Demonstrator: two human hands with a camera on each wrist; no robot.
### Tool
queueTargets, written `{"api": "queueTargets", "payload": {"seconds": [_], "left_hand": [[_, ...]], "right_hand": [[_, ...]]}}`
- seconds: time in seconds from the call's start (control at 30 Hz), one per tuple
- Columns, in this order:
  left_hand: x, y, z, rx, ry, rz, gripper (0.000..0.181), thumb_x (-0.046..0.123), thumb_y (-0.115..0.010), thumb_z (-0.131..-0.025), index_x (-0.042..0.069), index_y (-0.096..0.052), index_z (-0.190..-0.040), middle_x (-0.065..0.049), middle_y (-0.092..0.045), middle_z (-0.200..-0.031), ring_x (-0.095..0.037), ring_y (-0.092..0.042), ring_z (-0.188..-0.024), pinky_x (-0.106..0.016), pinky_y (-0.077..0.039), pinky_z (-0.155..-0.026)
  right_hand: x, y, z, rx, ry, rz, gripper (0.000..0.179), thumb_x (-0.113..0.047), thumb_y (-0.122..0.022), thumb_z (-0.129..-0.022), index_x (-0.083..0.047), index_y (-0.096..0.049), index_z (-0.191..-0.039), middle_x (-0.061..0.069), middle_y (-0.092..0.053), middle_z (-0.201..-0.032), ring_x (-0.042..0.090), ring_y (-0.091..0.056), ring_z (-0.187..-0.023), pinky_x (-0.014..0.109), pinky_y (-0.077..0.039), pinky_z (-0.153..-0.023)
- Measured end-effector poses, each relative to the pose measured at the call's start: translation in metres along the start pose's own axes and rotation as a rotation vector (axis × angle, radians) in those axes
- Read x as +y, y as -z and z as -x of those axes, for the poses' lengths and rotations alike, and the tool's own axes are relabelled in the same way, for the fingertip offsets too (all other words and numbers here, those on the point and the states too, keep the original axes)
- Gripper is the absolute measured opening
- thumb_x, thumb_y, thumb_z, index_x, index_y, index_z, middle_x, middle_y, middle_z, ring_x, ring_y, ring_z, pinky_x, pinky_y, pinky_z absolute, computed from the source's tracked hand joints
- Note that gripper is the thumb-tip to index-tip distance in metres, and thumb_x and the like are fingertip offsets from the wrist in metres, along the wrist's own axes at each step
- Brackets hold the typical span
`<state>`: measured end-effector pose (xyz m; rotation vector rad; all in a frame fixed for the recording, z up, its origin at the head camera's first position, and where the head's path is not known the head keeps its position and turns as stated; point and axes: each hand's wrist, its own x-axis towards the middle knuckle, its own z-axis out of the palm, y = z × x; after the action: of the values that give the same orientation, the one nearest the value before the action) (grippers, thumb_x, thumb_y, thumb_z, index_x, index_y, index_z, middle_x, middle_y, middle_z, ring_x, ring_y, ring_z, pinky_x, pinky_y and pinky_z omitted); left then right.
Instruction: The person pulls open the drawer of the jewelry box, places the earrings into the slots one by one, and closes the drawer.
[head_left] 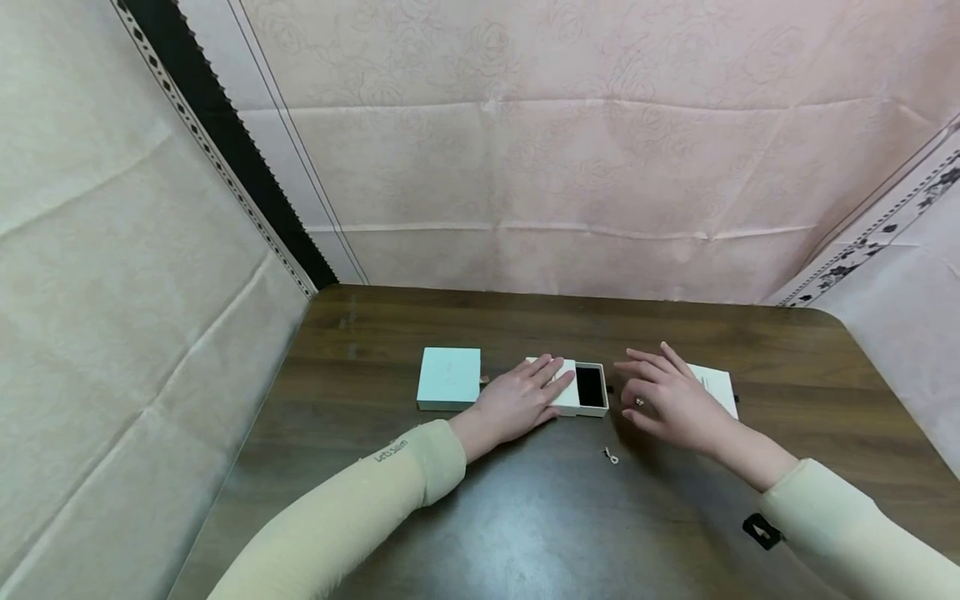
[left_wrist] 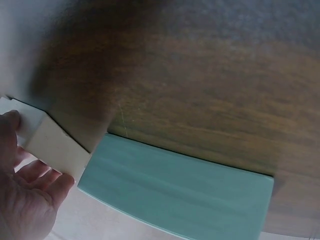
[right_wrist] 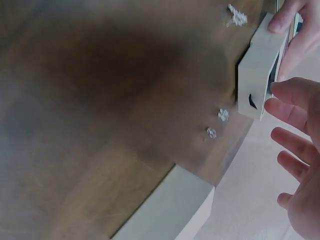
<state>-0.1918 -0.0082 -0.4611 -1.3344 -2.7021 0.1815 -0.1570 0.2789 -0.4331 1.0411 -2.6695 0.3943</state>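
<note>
My left hand (head_left: 520, 398) lies across a white drawer box (head_left: 567, 390), fingers over its sleeve and thumb on the near side. The box's tray (head_left: 592, 390) is slid part way out to the right and shows a black lining. My right hand (head_left: 670, 400) hovers just right of the tray, fingers spread and loosely bent, holding nothing. In the right wrist view its fingertips are near the tray's end, which has a dark slot. Two sparkling flower-shaped pieces (right_wrist: 223, 114) lie on the table by that end. A longer sparkling piece (right_wrist: 237, 16) lies in front of the box.
A mint-green box (head_left: 450, 379) stands left of the white one. Another white box (head_left: 716, 387) is partly hidden behind my right hand. A small black square item (head_left: 761, 531) shows beside the right sleeve. The brown wooden table (head_left: 480, 325) ends against pale cloth hangings.
</note>
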Motion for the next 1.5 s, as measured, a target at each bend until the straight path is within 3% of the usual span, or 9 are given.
{"api": "queueTargets", "payload": {"seconds": [0.27,0.53,0.73,0.9,0.97,1.17,1.33,1.5], "left_hand": [[-0.001,-0.003,0.000,-0.001,0.005,0.015,0.060,0.044,-0.051,-0.114,0.016,-0.042,-0.166,-0.012,-0.041,-0.169,-0.026,-0.042,-0.156,-0.038,-0.040,-0.123],[-0.002,-0.002,0.000,-0.037,0.016,0.016,0.062,0.046,-0.049,-0.114,0.018,-0.038,-0.168,-0.010,-0.037,-0.172,-0.025,-0.038,-0.158,-0.037,-0.038,-0.125],[-0.003,-0.001,0.000,-0.043,0.016,0.024,0.063,0.047,-0.049,-0.114,0.018,-0.037,-0.168,-0.010,-0.036,-0.172,-0.025,-0.037,-0.158,-0.037,-0.037,-0.125],[-0.003,-0.001,0.001,-0.044,0.018,0.022,0.063,0.047,-0.049,-0.114,0.018,-0.037,-0.168,-0.010,-0.036,-0.172,-0.025,-0.037,-0.158,-0.037,-0.037,-0.125],[-0.003,0.000,0.001,-0.050,0.017,0.024,0.063,0.047,-0.048,-0.114,0.018,-0.036,-0.169,-0.010,-0.035,-0.172,-0.025,-0.036,-0.158,-0.037,-0.037,-0.125],[-0.003,0.000,0.001,-0.052,0.007,0.018,0.062,0.047,-0.047,-0.114,0.018,-0.036,-0.169,-0.010,-0.036,-0.172,-0.025,-0.036,-0.158,-0.037,-0.038,-0.125],[-0.002,0.001,-0.001,-0.043,-0.001,0.014,0.063,0.047,-0.048,-0.114,0.018,-0.037,-0.168,-0.010,-0.037,-0.172,-0.025,-0.037,-0.158,-0.037,-0.039,-0.124],[-0.001,0.000,-0.001,-0.033,-0.004,0.010,0.062,0.047,-0.049,-0.114,0.017,-0.038,-0.168,-0.010,-0.037,-0.172,-0.025,-0.038,-0.158,-0.037,-0.040,-0.123]], "right_hand": [[-0.011,-0.008,0.013,0.077,0.148,0.019,0.029,-0.006,-0.092,-0.074,-0.018,-0.074,-0.092,0.019,-0.067,-0.140,0.045,-0.055,-0.137,0.052,-0.007,-0.134],[-0.018,-0.013,0.018,0.090,0.276,0.016,0.037,-0.001,-0.093,-0.067,-0.015,-0.076,-0.097,0.018,-0.069,-0.138,0.042,-0.059,-0.133,0.048,-0.009,-0.134],[-0.023,-0.017,0.020,0.056,0.343,0.060,0.030,-0.003,-0.088,-0.073,-0.013,-0.076,-0.099,0.017,-0.069,-0.136,0.040,-0.062,-0.131,0.050,-0.016,-0.133],[-0.025,-0.021,0.019,0.049,0.401,0.129,0.010,-0.012,-0.075,-0.087,-0.012,-0.073,-0.097,0.017,-0.070,-0.136,0.039,-0.062,-0.133,0.060,-0.034,-0.123],[-0.025,-0.023,0.018,0.047,0.415,0.147,0.005,-0.015,-0.069,-0.092,-0.013,-0.072,-0.095,0.017,-0.069,-0.136,0.038,-0.062,-0.133,0.060,-0.035,-0.122],[-0.024,-0.027,0.017,0.049,0.444,0.171,0.015,-0.018,-0.059,-0.094,-0.013,-0.073,-0.093,0.017,-0.069,-0.136,0.038,-0.063,-0.132,0.058,-0.035,-0.123],[-0.023,-0.030,0.019,0.045,0.467,0.173,0.007,-0.013,-0.069,-0.088,-0.011,-0.073,-0.094,0.017,-0.068,-0.138,0.038,-0.062,-0.133,0.062,-0.041,-0.116],[-0.023,-0.032,0.019,0.046,0.465,0.163,0.018,-0.009,-0.083,-0.077,-0.012,-0.071,-0.091,0.018,-0.068,-0.138,0.038,-0.062,-0.133,0.063,-0.041,-0.115]]}}
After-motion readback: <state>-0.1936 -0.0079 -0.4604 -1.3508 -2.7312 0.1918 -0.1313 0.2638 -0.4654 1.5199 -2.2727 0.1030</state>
